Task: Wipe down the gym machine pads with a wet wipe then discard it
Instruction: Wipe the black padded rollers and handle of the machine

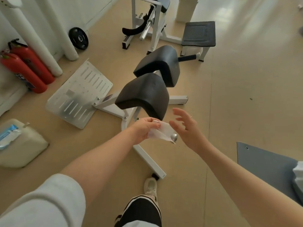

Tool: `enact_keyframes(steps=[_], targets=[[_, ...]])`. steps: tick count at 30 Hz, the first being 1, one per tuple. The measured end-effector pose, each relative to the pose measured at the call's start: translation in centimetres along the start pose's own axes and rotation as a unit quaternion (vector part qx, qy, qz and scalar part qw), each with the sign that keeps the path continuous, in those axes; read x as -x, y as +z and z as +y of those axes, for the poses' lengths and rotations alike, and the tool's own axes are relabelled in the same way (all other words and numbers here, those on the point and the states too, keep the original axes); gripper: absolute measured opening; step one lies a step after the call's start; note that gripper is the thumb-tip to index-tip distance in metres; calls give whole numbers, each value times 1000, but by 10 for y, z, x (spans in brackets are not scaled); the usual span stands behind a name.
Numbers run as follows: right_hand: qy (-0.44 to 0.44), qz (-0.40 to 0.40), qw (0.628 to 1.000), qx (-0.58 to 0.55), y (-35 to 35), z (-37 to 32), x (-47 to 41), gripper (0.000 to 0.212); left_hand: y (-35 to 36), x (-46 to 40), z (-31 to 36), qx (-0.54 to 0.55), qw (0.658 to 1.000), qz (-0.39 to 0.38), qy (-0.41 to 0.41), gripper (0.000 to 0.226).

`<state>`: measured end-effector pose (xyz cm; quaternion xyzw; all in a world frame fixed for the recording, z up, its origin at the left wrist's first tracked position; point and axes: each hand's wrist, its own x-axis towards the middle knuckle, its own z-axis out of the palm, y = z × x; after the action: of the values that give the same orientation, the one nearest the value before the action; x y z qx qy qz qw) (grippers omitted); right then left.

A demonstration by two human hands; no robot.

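Note:
Two black curved pads sit on a white-framed gym machine: the near pad (142, 94) in the middle of the view and the far pad (160, 63) just behind it. My left hand (145, 128) holds a white wet wipe (161, 131) in its fingers, just below the near pad's front edge. My right hand (186, 126) hovers beside the wipe with fingers spread and relaxed, thumb tip close to it, holding nothing. A metal knob (173, 137) of the machine shows under the wipe.
A white slotted foot plate (78, 95) lies left of the pads. Two red fire extinguishers (24, 69) lean at the far left. A wipe packet (8, 133) rests on a beige cushion (24, 149). Another white machine (155, 22) and black step (199, 34) stand behind. A grey mat (265, 163) lies right.

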<state>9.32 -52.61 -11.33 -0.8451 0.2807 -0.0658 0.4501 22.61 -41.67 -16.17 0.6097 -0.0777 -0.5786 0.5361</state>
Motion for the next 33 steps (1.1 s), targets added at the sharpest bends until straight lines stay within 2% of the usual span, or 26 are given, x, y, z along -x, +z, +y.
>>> enact_keyframes(steps=[1, 3, 6, 9, 12, 14, 17, 20, 23, 25, 27, 29, 31, 33], targets=[[39, -11, 999, 17, -7, 5, -13, 50, 4, -8, 8, -4, 1000, -4, -3, 11], [93, -82, 991, 51, -19, 15, -39, 52, 10, -21, 21, 1, 1000, -21, -4, 10], [130, -178, 975, 4, -34, 25, -83, 41, 7, -42, 43, 15, 1000, -20, -1, 8], [152, -259, 953, -39, -37, 27, -119, 26, -3, -57, 52, 25, 999, 21, 0, 8], [156, -305, 938, -51, -31, 33, -150, 3, -6, -70, 52, 44, 995, 83, 17, 7], [142, -318, 935, -63, -26, 39, -168, 11, -7, -78, 47, 66, 985, 154, 34, 6], [127, -292, 945, -74, -16, 43, -194, 29, -8, -90, 34, 115, 962, 247, 35, 7], [41, -309, 950, -7, -10, 43, -215, 19, 2, -97, 20, 139, 925, 354, 19, 4], [-92, -330, 936, 85, -8, 42, -225, 14, 27, -95, -3, 226, 848, 479, 2, 11], [-170, -338, 918, 120, -7, 40, -223, 19, 51, -90, -21, 257, 817, 514, -38, 14], [-243, -362, 889, 142, 0, 40, -212, 27, 81, -88, -42, 263, 812, 514, -90, 12], [-328, -393, 843, 163, 10, 41, -201, 36, 109, -92, -55, 287, 809, 502, -107, 11], [-453, -424, 761, 190, 29, 47, -198, 39, 124, -100, -65, 308, 798, 511, -84, 38], [-527, -449, 685, 230, 57, 57, -200, 42, 124, -109, -71, 316, 798, 509, -57, 48]])
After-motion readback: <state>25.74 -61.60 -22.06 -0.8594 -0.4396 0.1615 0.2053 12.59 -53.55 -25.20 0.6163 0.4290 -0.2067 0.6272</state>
